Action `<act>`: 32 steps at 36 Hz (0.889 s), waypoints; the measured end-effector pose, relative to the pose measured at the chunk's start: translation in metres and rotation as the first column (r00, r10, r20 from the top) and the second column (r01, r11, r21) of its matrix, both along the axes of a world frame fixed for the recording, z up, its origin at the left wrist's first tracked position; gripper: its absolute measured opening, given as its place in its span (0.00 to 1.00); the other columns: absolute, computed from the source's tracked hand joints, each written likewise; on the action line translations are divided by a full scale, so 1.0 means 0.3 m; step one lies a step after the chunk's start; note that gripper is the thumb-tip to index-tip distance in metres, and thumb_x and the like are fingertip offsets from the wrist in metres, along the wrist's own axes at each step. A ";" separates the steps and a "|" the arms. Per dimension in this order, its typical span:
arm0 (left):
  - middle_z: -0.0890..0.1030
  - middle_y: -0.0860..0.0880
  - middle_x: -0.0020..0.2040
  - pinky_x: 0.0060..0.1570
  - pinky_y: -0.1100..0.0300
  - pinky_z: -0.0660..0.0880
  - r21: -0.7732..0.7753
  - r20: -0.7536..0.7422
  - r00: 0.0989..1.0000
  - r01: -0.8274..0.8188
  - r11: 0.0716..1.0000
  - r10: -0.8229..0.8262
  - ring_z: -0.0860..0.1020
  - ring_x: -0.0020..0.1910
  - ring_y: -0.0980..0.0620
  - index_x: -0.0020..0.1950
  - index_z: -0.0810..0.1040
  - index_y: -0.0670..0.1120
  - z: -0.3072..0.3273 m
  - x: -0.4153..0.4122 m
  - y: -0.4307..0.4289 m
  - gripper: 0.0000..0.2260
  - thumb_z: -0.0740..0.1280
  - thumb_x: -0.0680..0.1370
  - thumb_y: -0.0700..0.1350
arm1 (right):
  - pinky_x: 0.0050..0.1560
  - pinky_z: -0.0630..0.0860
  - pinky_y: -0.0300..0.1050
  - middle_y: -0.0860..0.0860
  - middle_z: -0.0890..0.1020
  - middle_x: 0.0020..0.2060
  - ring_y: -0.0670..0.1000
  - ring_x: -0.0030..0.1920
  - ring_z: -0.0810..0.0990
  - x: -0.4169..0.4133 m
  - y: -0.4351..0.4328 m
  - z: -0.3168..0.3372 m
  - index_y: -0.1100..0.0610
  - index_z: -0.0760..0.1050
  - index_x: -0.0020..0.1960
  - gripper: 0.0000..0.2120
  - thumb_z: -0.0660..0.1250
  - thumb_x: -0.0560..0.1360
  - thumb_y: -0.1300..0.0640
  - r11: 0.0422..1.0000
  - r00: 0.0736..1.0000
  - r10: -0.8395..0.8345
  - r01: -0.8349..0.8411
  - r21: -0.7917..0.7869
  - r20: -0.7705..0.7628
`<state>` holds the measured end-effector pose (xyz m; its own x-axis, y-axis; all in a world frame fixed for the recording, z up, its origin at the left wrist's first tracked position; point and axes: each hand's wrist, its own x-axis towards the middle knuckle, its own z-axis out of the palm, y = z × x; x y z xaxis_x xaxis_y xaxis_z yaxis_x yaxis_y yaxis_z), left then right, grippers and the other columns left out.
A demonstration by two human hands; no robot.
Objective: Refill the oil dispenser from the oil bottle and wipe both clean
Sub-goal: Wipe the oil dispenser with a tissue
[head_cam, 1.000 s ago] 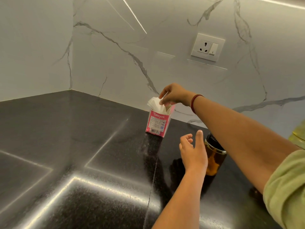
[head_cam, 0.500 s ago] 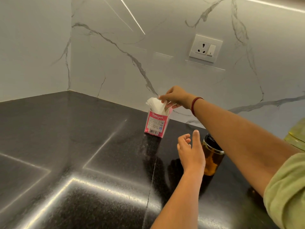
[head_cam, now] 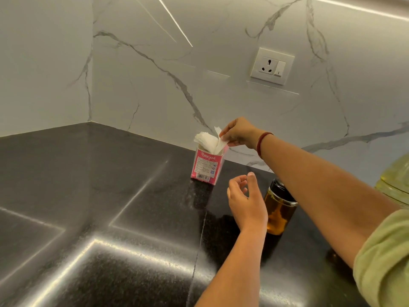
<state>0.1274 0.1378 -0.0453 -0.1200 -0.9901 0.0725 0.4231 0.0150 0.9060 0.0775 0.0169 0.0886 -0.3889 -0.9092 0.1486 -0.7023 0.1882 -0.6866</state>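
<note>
A pink tissue pack stands on the black counter near the back wall, with white tissues sticking out of its top. My right hand pinches one tissue at the pack's right side. My left hand hovers over the counter in front of the pack, fingers relaxed and holding nothing. Just right of it stands the glass oil dispenser, amber oil inside and a black cap on top, partly hidden behind my right forearm. The yellow oil bottle shows at the right edge.
A marble backsplash runs behind the counter and meets a side wall in the corner at left. A white socket plate sits on the wall above my right arm. The counter stretches bare to the left and front.
My right hand has drawn a tissue a little up and to the right out of the pack. My left hand's fingers have curled slightly; it stays in place.
</note>
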 end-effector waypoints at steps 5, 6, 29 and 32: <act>0.75 0.55 0.58 0.61 0.50 0.74 -0.201 0.060 0.980 -0.175 0.964 0.190 0.72 0.62 0.52 0.59 0.74 0.53 0.021 0.038 0.012 0.08 0.64 0.81 0.52 | 0.37 0.78 0.39 0.60 0.81 0.48 0.54 0.45 0.79 0.005 0.017 -0.024 0.61 0.78 0.39 0.07 0.68 0.73 0.70 0.999 1.000 -0.012 0.013 -0.041 0.023; 0.74 0.54 0.60 0.65 0.45 0.71 -0.208 0.065 0.972 -0.209 0.955 0.227 0.71 0.65 0.50 0.59 0.74 0.52 0.025 0.052 0.013 0.08 0.64 0.81 0.51 | 0.39 0.78 0.39 0.59 0.80 0.47 0.54 0.45 0.79 0.008 0.020 -0.029 0.60 0.78 0.39 0.08 0.67 0.73 0.71 0.999 1.000 -0.012 0.012 -0.045 0.017; 0.32 0.39 0.79 0.68 0.27 0.35 -0.416 0.711 -0.259 0.594 0.688 0.654 0.29 0.75 0.35 0.80 0.53 0.58 0.252 0.275 -0.580 0.32 0.63 0.80 0.42 | 0.41 0.72 0.33 0.55 0.81 0.54 0.46 0.45 0.76 0.002 0.042 -0.064 0.61 0.81 0.57 0.12 0.65 0.75 0.68 0.993 0.946 0.115 -0.118 0.007 -0.304; 0.33 0.39 0.79 0.67 0.27 0.35 -0.368 0.738 -0.288 0.587 0.721 0.611 0.29 0.75 0.34 0.78 0.59 0.58 0.237 0.268 -0.583 0.28 0.62 0.81 0.43 | 0.38 0.72 0.32 0.55 0.81 0.53 0.45 0.42 0.76 0.003 0.038 -0.072 0.61 0.81 0.55 0.12 0.65 0.75 0.68 0.993 0.948 0.114 -0.121 -0.003 -0.298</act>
<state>0.2077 -0.0370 0.0257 -0.6011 -0.7639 0.2348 -0.7988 0.5652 -0.2062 0.0785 0.0283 0.0670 -0.2148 -0.9413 0.2604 -0.8914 0.0800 -0.4462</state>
